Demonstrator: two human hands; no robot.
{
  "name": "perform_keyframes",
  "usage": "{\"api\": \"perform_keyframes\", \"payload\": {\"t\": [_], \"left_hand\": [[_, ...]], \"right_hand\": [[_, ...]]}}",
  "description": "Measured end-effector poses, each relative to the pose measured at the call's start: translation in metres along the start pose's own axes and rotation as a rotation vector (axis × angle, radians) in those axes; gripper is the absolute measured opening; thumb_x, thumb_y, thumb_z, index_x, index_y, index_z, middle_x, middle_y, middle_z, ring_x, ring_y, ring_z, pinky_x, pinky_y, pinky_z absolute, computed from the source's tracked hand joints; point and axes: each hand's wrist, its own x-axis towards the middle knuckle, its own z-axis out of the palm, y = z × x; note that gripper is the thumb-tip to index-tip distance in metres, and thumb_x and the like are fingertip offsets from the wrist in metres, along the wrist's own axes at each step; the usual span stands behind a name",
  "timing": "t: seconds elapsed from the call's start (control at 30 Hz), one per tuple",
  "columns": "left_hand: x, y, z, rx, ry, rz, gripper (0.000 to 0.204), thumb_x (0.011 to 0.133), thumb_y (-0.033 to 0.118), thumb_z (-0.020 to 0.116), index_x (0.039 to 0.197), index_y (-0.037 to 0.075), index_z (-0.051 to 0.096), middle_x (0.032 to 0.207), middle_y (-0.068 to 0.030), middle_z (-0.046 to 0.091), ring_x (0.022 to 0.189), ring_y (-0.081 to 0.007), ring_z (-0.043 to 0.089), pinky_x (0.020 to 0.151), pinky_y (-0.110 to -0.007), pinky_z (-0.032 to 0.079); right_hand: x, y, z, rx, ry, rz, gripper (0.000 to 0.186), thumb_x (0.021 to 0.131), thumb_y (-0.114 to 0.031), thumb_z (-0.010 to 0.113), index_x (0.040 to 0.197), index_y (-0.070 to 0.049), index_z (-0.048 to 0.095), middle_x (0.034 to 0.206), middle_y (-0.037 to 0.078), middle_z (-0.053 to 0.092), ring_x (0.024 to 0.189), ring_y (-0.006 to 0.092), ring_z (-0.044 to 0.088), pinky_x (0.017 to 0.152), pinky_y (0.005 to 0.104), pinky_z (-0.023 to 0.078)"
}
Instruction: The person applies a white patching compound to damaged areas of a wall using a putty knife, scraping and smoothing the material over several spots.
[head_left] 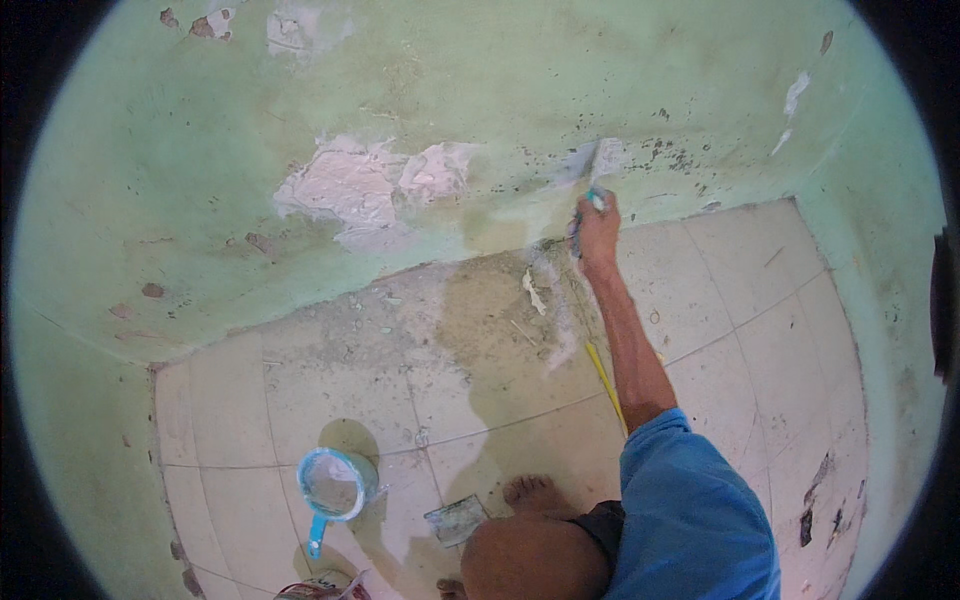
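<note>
Against the green wall (pixel 480 85), on a pale smear (pixel 610 152), the scraper (pixel 594 170) stands in our right hand (pixel 597 228), whose grip is wrapped around the handle; our left hand is out of view, so we cannot tell its grip. We judge the tool light, its thin blade springy and its handle stiff, the best place to hold. Wall meets tiled floor (pixel 740 420) just below our fist, limiting low strokes; sideways, room runs toward the right-hand corner.

Bare right hand (pixel 598 230) and forearm (pixel 637 335), loose blue sleeve (pixel 695 500); dark legwear (pixel 603 525), bare knee (pixel 535 560), bare foot (pixel 533 494).
</note>
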Motion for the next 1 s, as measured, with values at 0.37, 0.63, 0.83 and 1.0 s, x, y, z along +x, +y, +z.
{"api": "perform_keyframes", "payload": {"t": [0.37, 0.63, 0.83, 1.0], "left_hand": [[-0.007, -0.047, 0.001, -0.702, 0.139, -0.391, 0.020, 0.093, 0.010, 0.056, 0.110, 0.000, 0.054, 0.086, -0.0058, 0.058, 0.072, -0.0162, 0.053, 0.061, -0.027, 0.046], [-0.005, -0.009, 0.002, -0.639, 0.151, -0.345, 0.027, 0.091, 0.010, 0.061, 0.114, -0.002, 0.056, 0.102, -0.0131, 0.063, 0.092, -0.0230, 0.060, 0.074, -0.033, 0.050], [-0.021, 0.007, -0.002, -0.263, 0.064, -0.175, 0.027, 0.091, 0.008, 0.060, 0.116, -0.001, 0.057, 0.107, -0.0126, 0.062, 0.096, -0.0243, 0.059, 0.078, -0.034, 0.050], [-0.023, -0.047, 0.006, -0.460, 0.216, -0.216, 0.019, 0.092, 0.010, 0.058, 0.109, 0.000, 0.059, 0.092, -0.0090, 0.063, 0.079, -0.0209, 0.057, 0.069, -0.032, 0.048]], "right_hand": [[-0.072, -0.011, 0.036, -0.339, -0.157, -0.357, 0.052, 0.093, -0.015, 0.053, 0.139, -0.005, 0.032, 0.098, 0.022, 0.057, 0.082, 0.0344, 0.059, 0.072, 0.0434, 0.049], [-0.049, 0.081, 0.087, -0.483, -0.174, -0.296, 0.060, 0.094, -0.009, 0.050, 0.147, -0.008, 0.023, 0.134, 0.027, 0.038, 0.111, 0.0453, 0.048, 0.093, 0.0451, 0.043], [-0.094, 0.111, 0.034, -0.584, -0.127, -0.540, 0.055, 0.093, -0.007, 0.049, 0.144, -0.005, 0.029, 0.127, 0.027, 0.049, 0.119, 0.0398, 0.049, 0.095, 0.0435, 0.043], [-0.065, -0.025, 0.065, -0.098, -0.035, -0.112, 0.052, 0.095, -0.010, 0.047, 0.143, -0.003, 0.029, 0.109, 0.027, 0.060, 0.093, 0.0405, 0.061, 0.080, 0.0443, 0.047]]}}
